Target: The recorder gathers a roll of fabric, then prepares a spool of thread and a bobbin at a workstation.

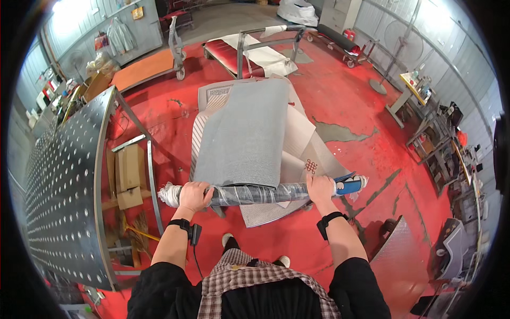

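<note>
A long roll wrapped in clear plastic film (259, 195) lies crosswise in front of me. Bunched whitish wrapping covers its left end, and something blue shows at the right one. My left hand (195, 195) is closed over the roll near its left end. Towards the other end, my right hand (321, 189) grips it from above. Just beyond the roll is a stack of mats: a large grey mat (244, 130) on top, its near edge against the roll, and patterned beige mats (297, 130) sticking out beneath. What holds the stack up is hidden.
To my left stands a black perforated table (66, 196) with a cardboard box (130, 170) beside its legs. Wheeled carts (143, 70) stand farther off. A workbench (406, 87) lines the right wall. A reddish sheet (401, 260) lies at the lower right on the worn red floor.
</note>
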`<action>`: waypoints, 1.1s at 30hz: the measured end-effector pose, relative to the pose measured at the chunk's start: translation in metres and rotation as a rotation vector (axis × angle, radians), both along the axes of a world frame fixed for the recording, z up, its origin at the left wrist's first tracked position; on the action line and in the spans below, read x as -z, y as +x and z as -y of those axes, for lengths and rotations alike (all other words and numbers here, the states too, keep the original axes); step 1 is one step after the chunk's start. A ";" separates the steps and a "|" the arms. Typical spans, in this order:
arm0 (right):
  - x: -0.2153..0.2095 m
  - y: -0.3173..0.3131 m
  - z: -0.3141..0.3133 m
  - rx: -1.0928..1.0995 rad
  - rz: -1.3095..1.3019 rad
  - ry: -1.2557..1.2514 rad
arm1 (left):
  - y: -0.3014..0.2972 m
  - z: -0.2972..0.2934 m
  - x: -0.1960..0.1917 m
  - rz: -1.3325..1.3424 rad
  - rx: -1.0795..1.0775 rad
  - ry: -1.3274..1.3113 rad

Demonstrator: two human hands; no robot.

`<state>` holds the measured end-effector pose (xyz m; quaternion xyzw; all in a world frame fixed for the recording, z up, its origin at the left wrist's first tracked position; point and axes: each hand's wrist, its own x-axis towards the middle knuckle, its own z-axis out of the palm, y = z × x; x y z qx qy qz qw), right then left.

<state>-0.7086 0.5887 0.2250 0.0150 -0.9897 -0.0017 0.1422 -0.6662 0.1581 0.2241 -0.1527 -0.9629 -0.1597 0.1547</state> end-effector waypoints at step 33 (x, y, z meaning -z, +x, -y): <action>-0.015 0.222 0.039 0.514 -0.257 -0.504 | -0.012 0.047 0.012 -0.147 0.210 -0.156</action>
